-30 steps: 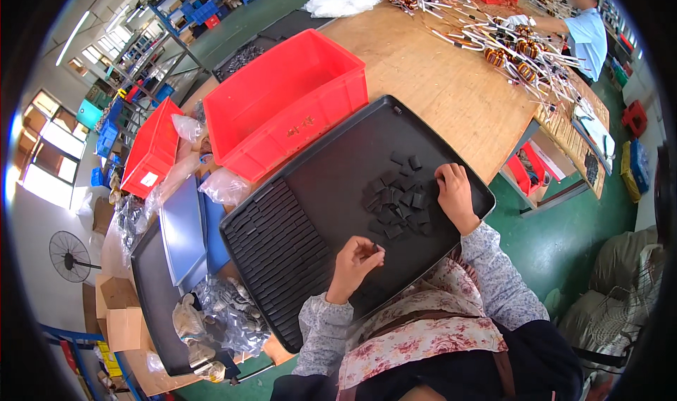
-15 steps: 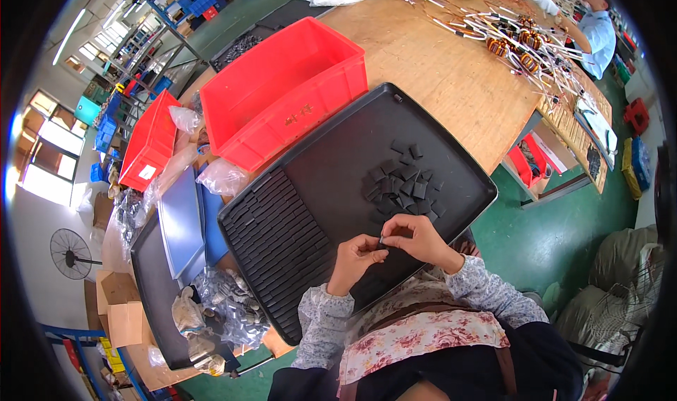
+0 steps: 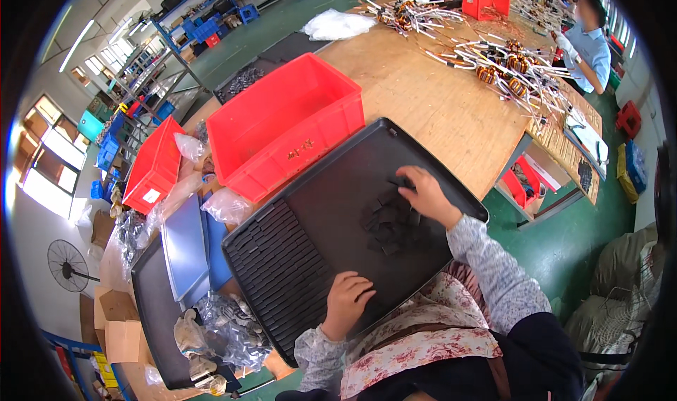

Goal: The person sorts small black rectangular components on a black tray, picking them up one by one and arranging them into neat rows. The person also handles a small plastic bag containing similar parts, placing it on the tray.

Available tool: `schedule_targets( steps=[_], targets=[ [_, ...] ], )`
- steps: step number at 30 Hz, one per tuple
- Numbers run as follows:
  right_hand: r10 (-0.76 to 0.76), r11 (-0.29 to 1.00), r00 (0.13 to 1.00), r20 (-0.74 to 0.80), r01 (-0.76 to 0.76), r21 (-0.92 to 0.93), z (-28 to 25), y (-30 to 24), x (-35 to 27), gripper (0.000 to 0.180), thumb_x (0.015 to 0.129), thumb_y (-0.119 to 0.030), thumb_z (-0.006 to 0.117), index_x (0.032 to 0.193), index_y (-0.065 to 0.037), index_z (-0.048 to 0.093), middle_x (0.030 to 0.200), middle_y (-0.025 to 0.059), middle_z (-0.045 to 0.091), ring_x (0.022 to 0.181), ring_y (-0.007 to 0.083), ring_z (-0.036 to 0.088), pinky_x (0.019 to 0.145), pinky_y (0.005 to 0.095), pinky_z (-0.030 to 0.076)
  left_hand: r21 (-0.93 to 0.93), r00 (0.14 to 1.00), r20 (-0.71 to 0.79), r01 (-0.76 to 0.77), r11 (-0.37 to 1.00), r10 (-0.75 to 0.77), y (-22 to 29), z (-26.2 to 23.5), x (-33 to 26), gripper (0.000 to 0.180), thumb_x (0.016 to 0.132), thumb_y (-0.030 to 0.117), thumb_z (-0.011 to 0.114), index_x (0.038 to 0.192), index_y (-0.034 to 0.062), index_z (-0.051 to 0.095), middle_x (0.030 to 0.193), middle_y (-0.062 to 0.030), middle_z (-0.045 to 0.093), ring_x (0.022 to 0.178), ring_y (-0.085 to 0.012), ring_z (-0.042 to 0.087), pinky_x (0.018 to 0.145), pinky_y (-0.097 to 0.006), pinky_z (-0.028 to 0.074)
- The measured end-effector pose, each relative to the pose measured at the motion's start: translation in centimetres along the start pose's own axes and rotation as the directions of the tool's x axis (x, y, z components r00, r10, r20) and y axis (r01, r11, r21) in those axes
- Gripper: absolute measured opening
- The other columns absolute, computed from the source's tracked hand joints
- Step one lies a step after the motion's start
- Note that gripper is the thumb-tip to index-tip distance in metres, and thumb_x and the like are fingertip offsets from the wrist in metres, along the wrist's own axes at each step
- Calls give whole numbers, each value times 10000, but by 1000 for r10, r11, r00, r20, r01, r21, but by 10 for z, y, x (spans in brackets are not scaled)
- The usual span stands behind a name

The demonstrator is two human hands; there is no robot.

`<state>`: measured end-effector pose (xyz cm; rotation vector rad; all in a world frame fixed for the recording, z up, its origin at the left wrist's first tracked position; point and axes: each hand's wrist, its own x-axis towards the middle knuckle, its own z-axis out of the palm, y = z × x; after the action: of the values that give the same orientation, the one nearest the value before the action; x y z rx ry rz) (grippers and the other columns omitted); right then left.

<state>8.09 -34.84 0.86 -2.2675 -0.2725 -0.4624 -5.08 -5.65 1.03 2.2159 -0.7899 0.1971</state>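
A black rimmed tray (image 3: pixel 331 182) lies before me, tilted across the view. Close-set rows of small black flat pieces (image 3: pixel 282 267) cover its left part. A loose heap of similar black pieces (image 3: pixel 386 226) lies on its right half. My right hand (image 3: pixel 427 198) is at the far side of the heap, thumb and fingers pinched on one black piece (image 3: pixel 405 182). My left hand (image 3: pixel 345 304) hovers over or rests on the tray beside the rows' right edge; its fingers are loosely bent and apart, with nothing visible in them.
A large red bin (image 3: pixel 285 129) stands beyond the tray, with another red bin (image 3: pixel 154 165) to its left. Blue folders (image 3: pixel 187 242), plastic bags (image 3: pixel 229 323) and a second black tray (image 3: pixel 156 302) lie left. Wired copper coils (image 3: pixel 504 66) lie far right, near a co-worker (image 3: pixel 591 48).
My hands were together at the tray's near side around a small piece. They have parted: the right reached away to the heap, the left dropped slightly nearer. The view has tipped up.
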Motion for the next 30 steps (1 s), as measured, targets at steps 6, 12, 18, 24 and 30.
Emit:
schedule_targets(
  steps=[6,12,18,24,30],
  targets=[
    [69,924,994,90,-29,-382,21,50,78,576,814,-133,697,1337,-49,471,1429,156,453,1277,343,456,1076,399,387,-2,998,-26,60,998,-60,5,1,-9,176,714,56,783,883,33,738,855,-88,652,960,-285,596,816,-396,502],
    [43,849,992,119,27,-528,48,93,101,501,833,-168,668,1292,-37,515,1357,153,512,1227,325,489,1039,396,409,-17,999,-25,39,999,-40,1,-3,15,170,759,29,730,928,25,724,882,-102,646,961,-307,581,848,-399,487],
    [99,902,995,16,-83,-424,35,49,84,402,806,-94,663,1198,-56,581,1235,132,579,1134,316,537,992,393,437,49,999,-15,-41,998,42,-12,17,64,348,750,30,729,1093,41,668,1089,-93,608,1061,-309,529,917,-396,451],
    [-45,906,995,93,80,-416,25,79,81,513,786,-40,671,1283,-80,552,1312,136,537,1211,330,504,1042,377,425,15,1000,22,-4,1000,4,-21,34,74,356,718,30,759,1054,54,641,1101,-77,580,1071,-303,504,920,-385,439],
    [72,920,981,182,5,-391,29,57,75,321,755,1,670,1062,-88,642,1114,100,600,1120,326,544,945,401,471,-79,991,65,123,989,-118,-29,27,62,349,706,39,791,1006,51,614,934,-97,599,891,-282,581,767,-363,485]
  ],
)
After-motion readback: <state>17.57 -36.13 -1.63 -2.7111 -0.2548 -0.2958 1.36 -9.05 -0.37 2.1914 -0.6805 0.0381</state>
